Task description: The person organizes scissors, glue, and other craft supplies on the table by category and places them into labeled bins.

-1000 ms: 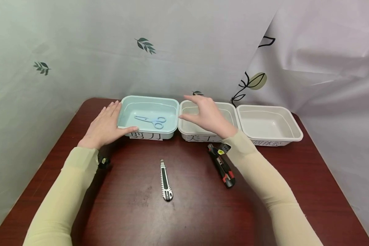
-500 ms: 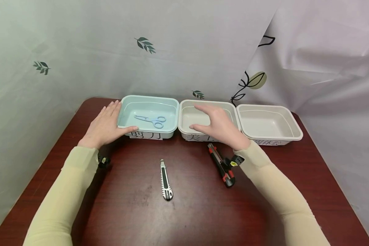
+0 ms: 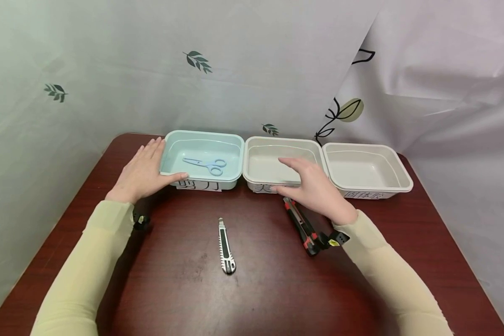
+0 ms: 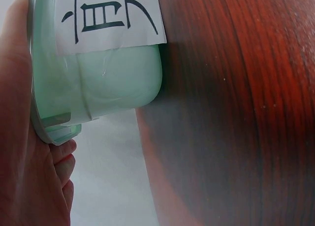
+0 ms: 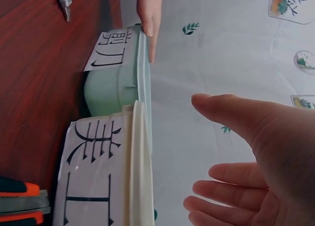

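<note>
My left hand (image 3: 140, 172) rests against the left end of a light blue plastic bin (image 3: 236, 161), thumb along its front rim and the other fingers straight along its side. Light blue scissors (image 3: 212, 165) lie inside that bin. In the left wrist view the hand lies along the rim of the bin (image 4: 113, 76). My right hand (image 3: 317, 189) hovers over the front of the middle beige bin (image 3: 252, 176), thumb and fingers spread with nothing between them. Below it on the table lies a black and red utility knife (image 3: 298, 219). A silver and black utility knife (image 3: 226, 247) lies further left.
Another beige bin (image 3: 367, 192) stands at the right end of the row. All three bins have paper labels with handwritten characters on their fronts. Behind the dark red table (image 3: 172, 280) hangs a pale curtain (image 3: 235, 84) with leaf prints.
My right hand has moved right and toward me, from over the left part of the middle bin to its front edge, staying spread. The left hand has stayed in place.
</note>
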Demonstrator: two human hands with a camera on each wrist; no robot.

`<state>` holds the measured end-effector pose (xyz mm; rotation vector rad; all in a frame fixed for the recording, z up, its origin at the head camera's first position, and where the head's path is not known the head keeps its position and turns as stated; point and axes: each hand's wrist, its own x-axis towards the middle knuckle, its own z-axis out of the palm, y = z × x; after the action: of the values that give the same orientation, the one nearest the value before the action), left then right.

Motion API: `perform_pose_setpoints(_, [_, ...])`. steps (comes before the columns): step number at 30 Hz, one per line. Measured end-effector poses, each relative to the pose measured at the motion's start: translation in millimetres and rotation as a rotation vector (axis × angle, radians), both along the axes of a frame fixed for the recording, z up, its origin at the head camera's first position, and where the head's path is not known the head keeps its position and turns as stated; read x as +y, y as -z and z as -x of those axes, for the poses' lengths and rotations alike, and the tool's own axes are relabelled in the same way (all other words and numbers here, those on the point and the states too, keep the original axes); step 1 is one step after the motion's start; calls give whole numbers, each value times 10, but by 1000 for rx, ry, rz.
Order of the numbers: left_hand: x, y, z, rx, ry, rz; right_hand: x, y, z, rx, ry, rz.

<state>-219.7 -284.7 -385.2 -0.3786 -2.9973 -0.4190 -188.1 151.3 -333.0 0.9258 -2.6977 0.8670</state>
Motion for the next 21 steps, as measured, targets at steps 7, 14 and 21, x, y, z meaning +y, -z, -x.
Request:
perform_pose_setpoints(7, [0,4,-2,-7,-1,-2,118,54,-133,-22,43,-35])
perform_pose_setpoints(14, [8,-1,-5,-6,-2,-1,235,103,-231,-49,65,-78])
perform_pose_setpoints(21, [5,-8,-3,-3,-2,4,332,174,-308,-36,76,-98])
